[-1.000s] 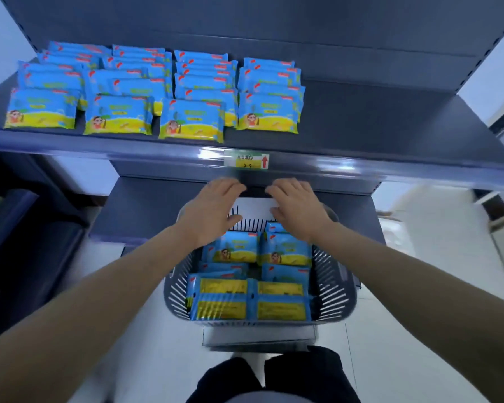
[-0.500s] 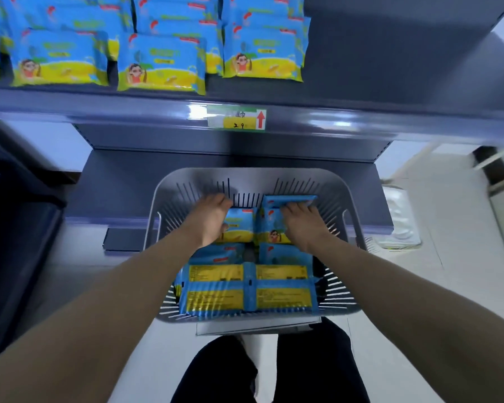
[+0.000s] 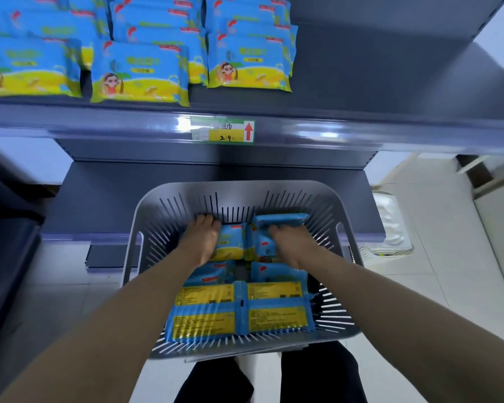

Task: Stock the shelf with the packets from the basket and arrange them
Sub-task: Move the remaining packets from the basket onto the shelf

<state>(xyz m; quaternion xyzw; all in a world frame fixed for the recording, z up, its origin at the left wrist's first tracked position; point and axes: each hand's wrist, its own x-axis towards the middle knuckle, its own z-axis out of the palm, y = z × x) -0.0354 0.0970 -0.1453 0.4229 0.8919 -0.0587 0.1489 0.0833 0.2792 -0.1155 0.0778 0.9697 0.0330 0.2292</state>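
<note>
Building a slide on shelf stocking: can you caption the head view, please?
Left hand and right hand each grip packets in the grey basket, below the partly stocked shelf.

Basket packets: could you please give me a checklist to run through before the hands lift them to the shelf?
1. Left hand grip on the left packet: ok, fingers curled over its far edge.
2. Right hand grip on the right packet: ok.
3. Free space on the shelf: ok, bare right of the stocked rows.
4. Path over the basket rim: ok, nothing above.
5. Packets per grip: cannot tell.
</note>
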